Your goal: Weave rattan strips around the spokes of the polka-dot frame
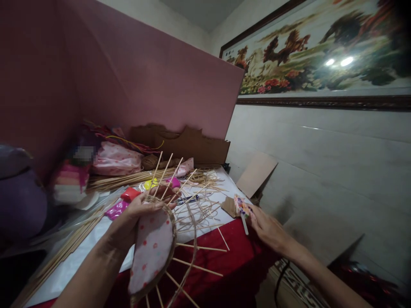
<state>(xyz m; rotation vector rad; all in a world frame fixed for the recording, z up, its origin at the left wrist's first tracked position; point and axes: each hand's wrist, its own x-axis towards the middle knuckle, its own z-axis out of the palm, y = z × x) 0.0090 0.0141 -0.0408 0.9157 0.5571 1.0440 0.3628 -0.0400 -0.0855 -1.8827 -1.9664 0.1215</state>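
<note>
My left hand (141, 211) grips the rim of a round woven base (152, 250) covered in white cloth with pink dots. Thin wooden spokes (192, 267) stick out from it all round, and a loose rattan strand curls beside it. My right hand (268, 229) is out to the right by the table's corner, fingers pinched on a small colourful patterned tool with a pale stick-like end (242, 210).
A table with a white sheet (205, 218) over a red cloth (237, 256) carries bundles of reeds (125, 179), pink and yellow packets, a twine ball and cardboard pieces. A pink board (144, 72) stands behind. A white wall with a framed painting (321, 47) is to the right.
</note>
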